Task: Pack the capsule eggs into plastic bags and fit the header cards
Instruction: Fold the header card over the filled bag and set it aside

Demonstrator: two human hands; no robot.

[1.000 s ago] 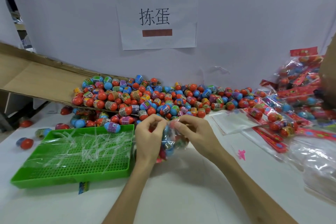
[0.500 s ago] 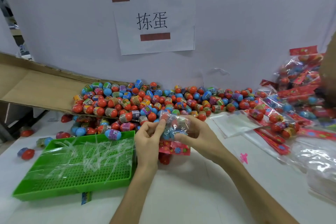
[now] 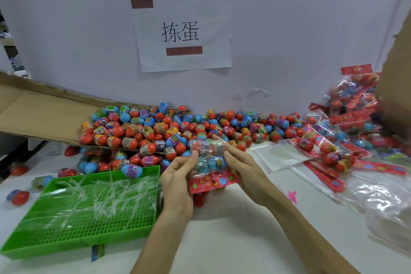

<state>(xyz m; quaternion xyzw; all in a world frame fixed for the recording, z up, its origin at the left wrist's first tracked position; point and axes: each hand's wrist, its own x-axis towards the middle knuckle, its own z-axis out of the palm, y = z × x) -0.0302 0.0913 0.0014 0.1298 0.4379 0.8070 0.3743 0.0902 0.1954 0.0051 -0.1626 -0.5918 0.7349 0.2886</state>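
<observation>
My left hand and my right hand hold a clear plastic bag of capsule eggs between them, above the white table. Each hand grips one side of the bag with curled fingers. The red flowered header card hangs at the bag's lower end. A big heap of loose red, blue and multicoloured capsule eggs lies just behind the hands.
A green perforated tray with clear plastic strips sits at left. A cardboard flap slopes at back left. Flat empty bags, loose header cards and finished packs lie at right. Stray eggs rest at far left.
The bag has been lifted and turned so that its header card now hangs at the bottom; both hands shifted their grip to its sides. My view moved a little closer.
</observation>
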